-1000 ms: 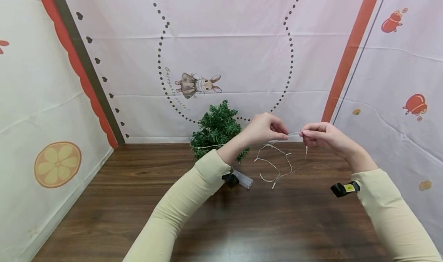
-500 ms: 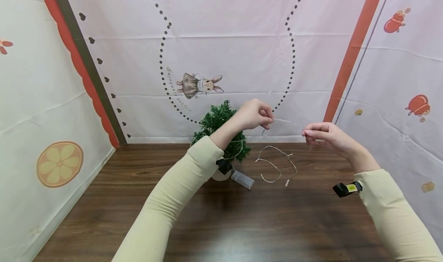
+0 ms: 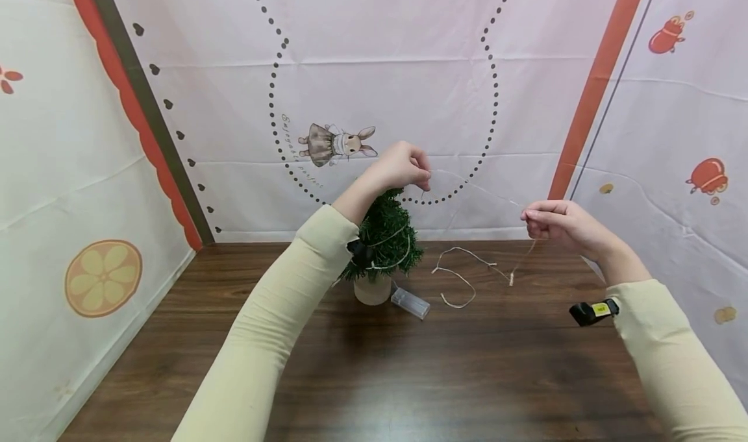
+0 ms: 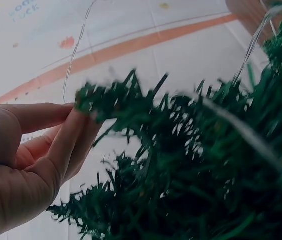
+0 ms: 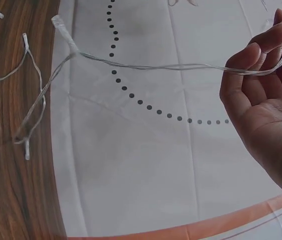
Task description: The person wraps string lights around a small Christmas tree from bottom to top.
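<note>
A small green artificial Christmas tree stands in a pale pot, partly hidden by my left forearm. Thin clear wire of a string of fairy lights crosses its lower branches. Near the treetop, my left hand pinches this wire between thumb and fingers. In the left wrist view the fingertips sit right beside a branch tip. My right hand, out to the right above the table, pinches another part of the strand. Between both hands the wire spans the air, and its tail hangs down from my right hand.
A clear battery box lies by the pot. The loose end of the light string curls on the brown wooden table. Printed cloth hangs behind and at both sides, close behind the tree.
My left hand has moved left and up towards the treetop, drawing the wire along. My right hand has shifted slightly right, and the hands are farther apart. Less wire lies on the table.
</note>
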`<state>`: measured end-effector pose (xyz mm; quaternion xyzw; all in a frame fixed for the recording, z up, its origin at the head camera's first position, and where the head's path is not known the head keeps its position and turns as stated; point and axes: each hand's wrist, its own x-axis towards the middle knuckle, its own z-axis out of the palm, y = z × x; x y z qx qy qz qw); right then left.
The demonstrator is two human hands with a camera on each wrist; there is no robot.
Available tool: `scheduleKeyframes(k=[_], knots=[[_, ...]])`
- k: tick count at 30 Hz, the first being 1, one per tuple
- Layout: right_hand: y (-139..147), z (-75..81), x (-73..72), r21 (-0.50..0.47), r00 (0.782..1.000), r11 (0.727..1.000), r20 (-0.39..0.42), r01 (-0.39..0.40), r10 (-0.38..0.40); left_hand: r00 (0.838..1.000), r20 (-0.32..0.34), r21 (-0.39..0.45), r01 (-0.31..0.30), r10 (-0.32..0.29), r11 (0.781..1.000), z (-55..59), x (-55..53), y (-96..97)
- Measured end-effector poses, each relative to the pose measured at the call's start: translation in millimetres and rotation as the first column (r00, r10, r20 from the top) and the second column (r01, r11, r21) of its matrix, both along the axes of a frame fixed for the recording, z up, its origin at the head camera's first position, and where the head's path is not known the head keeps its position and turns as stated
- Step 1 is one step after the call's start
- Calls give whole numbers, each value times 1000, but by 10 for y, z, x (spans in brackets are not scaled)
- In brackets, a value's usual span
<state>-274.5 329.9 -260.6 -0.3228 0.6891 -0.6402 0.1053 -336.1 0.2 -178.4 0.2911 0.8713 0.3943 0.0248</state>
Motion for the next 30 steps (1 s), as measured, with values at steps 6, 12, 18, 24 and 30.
scheduleKeyframes(k=[6, 12, 18, 24, 30], knots=[[50, 36, -31, -57, 999, 998, 17, -41, 42, 1000, -3, -45, -31, 31, 999, 144, -51, -64], [51, 77, -56, -167, 995, 981, 27, -95, 101, 996, 86, 30, 9, -11, 1000, 223, -171, -157], [26, 138, -97, -171, 997, 984, 50, -43, 52, 992, 127, 90, -30, 18, 995, 176, -314, -307], [-5, 199, -127, -146, 999, 989, 51, 6, 1, 985, 166, 170, -81, 52, 982, 90, -458, -422], [-89, 254, -196, -126, 999, 992, 33, 12, -8, 983, 168, 187, -111, 79, 976, -10, -559, -579]])
